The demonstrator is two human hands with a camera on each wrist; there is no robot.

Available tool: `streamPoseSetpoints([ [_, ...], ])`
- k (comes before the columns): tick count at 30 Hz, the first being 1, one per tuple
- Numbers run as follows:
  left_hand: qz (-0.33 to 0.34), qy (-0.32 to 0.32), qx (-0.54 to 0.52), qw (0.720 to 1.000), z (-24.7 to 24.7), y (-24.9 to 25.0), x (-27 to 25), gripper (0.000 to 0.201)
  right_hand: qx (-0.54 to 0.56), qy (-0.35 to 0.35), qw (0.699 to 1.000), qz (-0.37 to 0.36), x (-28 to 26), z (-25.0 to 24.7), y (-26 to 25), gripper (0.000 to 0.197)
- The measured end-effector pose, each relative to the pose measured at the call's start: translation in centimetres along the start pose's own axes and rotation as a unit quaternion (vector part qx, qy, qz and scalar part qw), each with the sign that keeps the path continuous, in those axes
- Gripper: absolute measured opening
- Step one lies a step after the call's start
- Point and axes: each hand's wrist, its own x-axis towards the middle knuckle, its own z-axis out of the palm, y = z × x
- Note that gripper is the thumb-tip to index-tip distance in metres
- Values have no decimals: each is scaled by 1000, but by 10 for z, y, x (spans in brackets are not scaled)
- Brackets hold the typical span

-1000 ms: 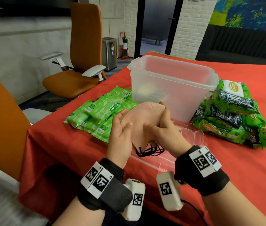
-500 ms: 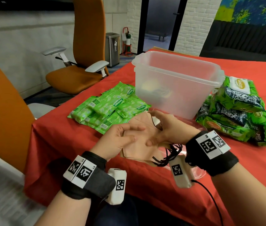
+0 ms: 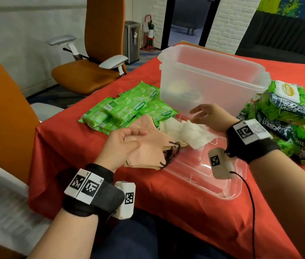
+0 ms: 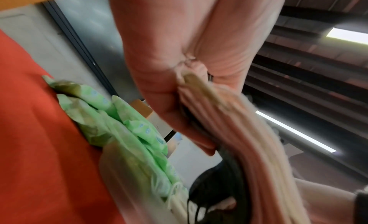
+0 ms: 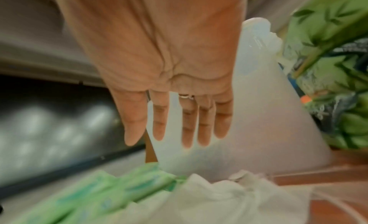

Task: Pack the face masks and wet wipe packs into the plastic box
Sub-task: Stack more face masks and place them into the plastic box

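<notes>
My left hand pinches a stack of beige face masks with black ear loops, held low over the table's front edge; in the left wrist view my thumb and fingers clamp the beige face masks. My right hand hovers with straight fingers over a crumpled pile of white masks lying on the clear lid. In the right wrist view the right hand holds nothing. Behind stands the translucent plastic box, with something pale inside it.
Light green wipe packs lie left of the box, and dark green wipe packs are heaped at its right. A red cloth covers the table. Orange chairs stand at the left.
The beige stack, held upright by both hands, came down toward the table. My right hand let go and moved right, over the white masks. My left hand keeps the stack.
</notes>
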Motion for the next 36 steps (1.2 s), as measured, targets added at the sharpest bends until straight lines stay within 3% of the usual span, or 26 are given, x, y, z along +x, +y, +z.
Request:
streamPoseSetpoints([
  [3, -20, 5, -9, 1000, -2, -3, 2, 30, -164, -60, 983, 55, 22, 13, 11, 61],
  [8, -12, 2, 1, 1000, -4, -6, 4, 31, -223, -121, 960, 121, 32, 36, 18, 81],
  [16, -39, 24, -4, 999, -3, -9, 2, 30, -274, -116, 950, 99, 32, 38, 15, 67],
  [18, -41, 32, -7, 999, -4, -9, 1, 29, -247, -94, 957, 115, 35, 36, 19, 67],
  [21, -32, 35, 0, 999, -6, -9, 1, 27, -204, -39, 970, 126, 37, 28, 20, 50],
  [25, -24, 36, 13, 999, -5, -11, 2, 41, -143, 3, 982, 123, 33, 16, 17, 43],
  [28, -26, 35, 1, 999, 0, -9, 2, 40, 13, 87, 991, 101, 24, 3, 11, 39],
  [30, -28, 31, -5, 999, 4, -7, 3, 36, 153, 130, 976, 85, 10, -4, 1, 35],
  [34, -30, 12, -20, 999, 24, 3, 3, 22, 293, 101, 950, 47, -20, -3, -25, 23],
  [36, -41, 2, -32, 999, 35, 6, 3, 27, 324, 69, 943, 31, -31, 2, -35, 21],
])
